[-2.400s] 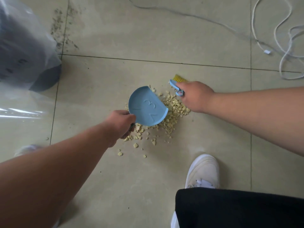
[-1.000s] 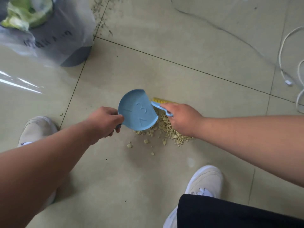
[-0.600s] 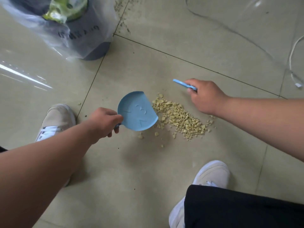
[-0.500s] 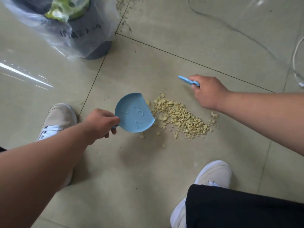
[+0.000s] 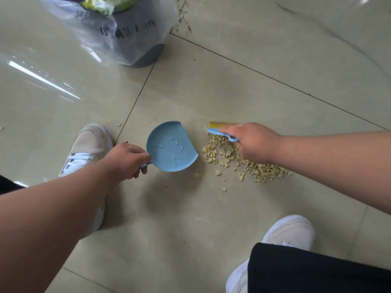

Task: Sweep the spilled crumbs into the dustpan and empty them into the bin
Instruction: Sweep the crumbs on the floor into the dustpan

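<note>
A pile of yellowish crumbs (image 5: 243, 160) lies on the tiled floor at centre right. My left hand (image 5: 124, 159) grips the handle of a small blue dustpan (image 5: 171, 146), which is turned underside up with raised numbers showing; its straight edge faces the crumbs. My right hand (image 5: 251, 142) holds a blue brush (image 5: 222, 132) with yellow bristles, at the far side of the pile. A grey bin (image 5: 131, 26) lined with a clear plastic bag stands at the top left.
My two light shoes (image 5: 88, 149) (image 5: 289, 231) stand on the floor to the left and lower right of the crumbs. A black trouser leg (image 5: 317, 269) fills the bottom right. Dirt specks (image 5: 184, 20) lie by the bin. A few stray crumbs (image 5: 220, 178) sit nearer me.
My right hand has brought the brush back down behind the crumbs, its bristles now showing. The dustpan stays beside the pile's left end. The view has shifted, so the bin appears nearer centre.
</note>
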`<action>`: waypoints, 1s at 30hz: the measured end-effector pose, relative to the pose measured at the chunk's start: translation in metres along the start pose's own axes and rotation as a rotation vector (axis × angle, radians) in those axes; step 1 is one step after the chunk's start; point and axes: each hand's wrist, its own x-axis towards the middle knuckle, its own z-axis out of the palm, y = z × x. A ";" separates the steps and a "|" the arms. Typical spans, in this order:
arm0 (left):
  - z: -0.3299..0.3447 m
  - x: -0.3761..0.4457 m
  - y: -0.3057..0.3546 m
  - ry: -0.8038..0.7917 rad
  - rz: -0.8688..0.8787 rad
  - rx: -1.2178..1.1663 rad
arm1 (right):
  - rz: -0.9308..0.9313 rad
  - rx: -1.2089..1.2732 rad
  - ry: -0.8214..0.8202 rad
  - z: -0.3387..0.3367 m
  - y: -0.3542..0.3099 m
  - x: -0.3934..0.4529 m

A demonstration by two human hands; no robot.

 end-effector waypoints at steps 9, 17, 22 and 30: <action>-0.011 -0.010 -0.016 0.012 -0.025 -0.101 | 0.023 0.050 0.115 -0.030 -0.016 0.001; -0.041 -0.015 -0.037 0.062 -0.078 -0.165 | 0.048 0.128 0.183 -0.040 -0.039 0.007; -0.060 -0.029 -0.032 0.088 -0.050 -0.172 | -0.004 0.028 0.141 -0.042 -0.065 0.024; -0.027 -0.022 -0.036 -0.006 -0.056 -0.082 | 0.039 -0.058 -0.022 -0.008 -0.061 0.030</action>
